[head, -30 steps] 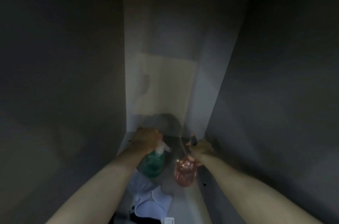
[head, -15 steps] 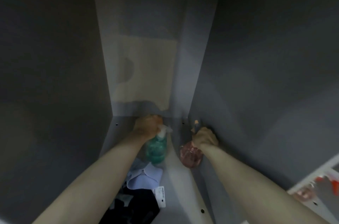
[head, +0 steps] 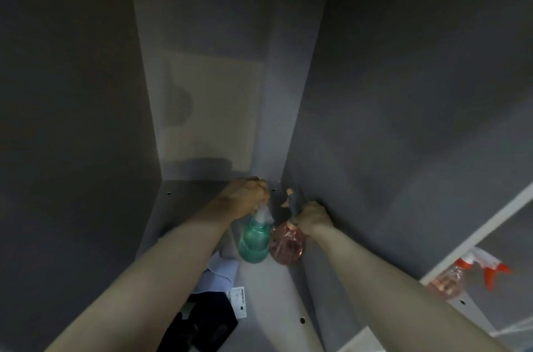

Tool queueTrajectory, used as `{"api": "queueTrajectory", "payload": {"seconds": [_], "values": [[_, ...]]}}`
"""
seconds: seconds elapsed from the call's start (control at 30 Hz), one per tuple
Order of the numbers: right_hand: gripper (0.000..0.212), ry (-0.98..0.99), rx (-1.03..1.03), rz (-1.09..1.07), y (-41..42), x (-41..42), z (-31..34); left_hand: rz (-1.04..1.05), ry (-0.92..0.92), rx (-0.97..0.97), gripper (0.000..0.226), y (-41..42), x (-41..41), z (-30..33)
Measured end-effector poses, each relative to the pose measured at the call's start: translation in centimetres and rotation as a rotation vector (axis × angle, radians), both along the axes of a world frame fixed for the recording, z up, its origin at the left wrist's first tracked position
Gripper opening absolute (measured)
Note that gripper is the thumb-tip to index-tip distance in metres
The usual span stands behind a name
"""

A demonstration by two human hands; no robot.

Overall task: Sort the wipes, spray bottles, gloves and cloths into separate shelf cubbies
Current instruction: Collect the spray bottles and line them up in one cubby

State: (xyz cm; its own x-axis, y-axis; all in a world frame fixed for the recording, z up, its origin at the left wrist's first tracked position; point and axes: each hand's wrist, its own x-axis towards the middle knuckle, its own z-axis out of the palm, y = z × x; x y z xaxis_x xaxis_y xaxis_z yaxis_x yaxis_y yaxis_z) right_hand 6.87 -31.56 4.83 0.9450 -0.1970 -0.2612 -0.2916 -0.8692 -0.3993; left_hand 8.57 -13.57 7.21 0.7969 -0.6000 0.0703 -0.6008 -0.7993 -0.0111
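Note:
Both my arms reach deep into a dim grey shelf cubby [head: 184,201]. My left hand [head: 245,196] grips the white spray head of a green spray bottle [head: 255,239]. My right hand [head: 314,216] holds the grey trigger head of a pink spray bottle [head: 288,245]. The two bottles stand side by side, touching, near the cubby's right wall. A pale blue cloth [head: 222,271] and a black item with a white label [head: 202,323] lie under my left forearm.
The cubby's right divider wall [head: 389,121] rises close beside my right hand. In the neighbouring cubby at the lower right lies another pink spray bottle with an orange and white trigger [head: 467,273]. A pale back panel [head: 213,112] shows at the rear.
The view has shifted left and down, bringing the neighbouring cubby's bottle into sight. The green and pink bottles have moved closer together and now touch.

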Motion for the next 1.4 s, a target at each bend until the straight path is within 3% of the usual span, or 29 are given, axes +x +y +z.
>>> {"api": "queueTrajectory", "payload": {"seconds": [0.1, 0.17, 0.23, 0.3, 0.5, 0.7, 0.77, 0.83, 0.9, 1.0, 1.13, 1.27, 1.4], "values": [[0.049, -0.007, 0.007, 0.0, -0.2, -0.1, -0.6, 0.086, 0.12, -0.153, 0.033, 0.0, 0.2, 0.0], [0.047, -0.028, 0.013, -0.008, -0.3, -0.2, -0.9, 0.29, 0.29, -0.449, 0.048, 0.0, 0.7, -0.4], [0.043, -0.06, 0.027, -0.031, -0.2, -0.3, -1.1, 0.536, 0.51, -0.792, 0.05, -0.6, 0.3, -0.4], [0.04, -0.093, 0.038, -0.05, 0.0, -0.3, -1.2, 0.714, 0.733, -1.014, 0.055, -1.8, -0.8, -0.5], [0.039, -0.126, 0.054, -0.126, 0.1, -0.7, -1.6, 0.727, 0.832, -1.212, 0.072, -2.6, -1.2, -1.4], [0.039, -0.083, 0.116, -0.145, 0.1, -1.0, -1.5, 0.614, 0.915, -1.25, 0.073, -1.9, -1.2, -2.1], [0.044, -0.083, 0.18, -0.169, 0.2, -1.7, -0.8, 0.613, 0.79, -1.15, 0.078, -1.8, -1.9, -2.1], [0.047, -0.131, 0.244, -0.17, 0.3, -2.9, 0.3, 0.603, 0.53, -1.049, 0.08, -1.6, -2.8, -1.9], [0.054, -0.183, 0.316, -0.124, 0.3, -5.3, 1.9, 0.613, 0.428, -1.107, 0.07, -1.7, -4.9, -0.3], [0.066, -0.256, 0.522, -0.058, -0.6, -10.1, 4.2, 0.574, 0.515, -1.298, 0.05, -2.7, -9.7, 2.9], [0.042, -0.222, 0.745, -0.004, -3.5, -18.1, 7.5, 0.372, 0.657, -1.346, 0.024, -4.6, -16.7, 5.1], [0.037, -0.192, 0.829, -0.059, -7.4, -24.9, 10.1, 0.273, 0.82, -1.283, 0.022, -7.0, -21.4, 4.9], [0.041, -0.22, 0.816, -0.143, -12.6, -27.3, 10.3, 0.225, 0.841, -1.237, 0.025, -10.8, -24.2, 4.4]]}}
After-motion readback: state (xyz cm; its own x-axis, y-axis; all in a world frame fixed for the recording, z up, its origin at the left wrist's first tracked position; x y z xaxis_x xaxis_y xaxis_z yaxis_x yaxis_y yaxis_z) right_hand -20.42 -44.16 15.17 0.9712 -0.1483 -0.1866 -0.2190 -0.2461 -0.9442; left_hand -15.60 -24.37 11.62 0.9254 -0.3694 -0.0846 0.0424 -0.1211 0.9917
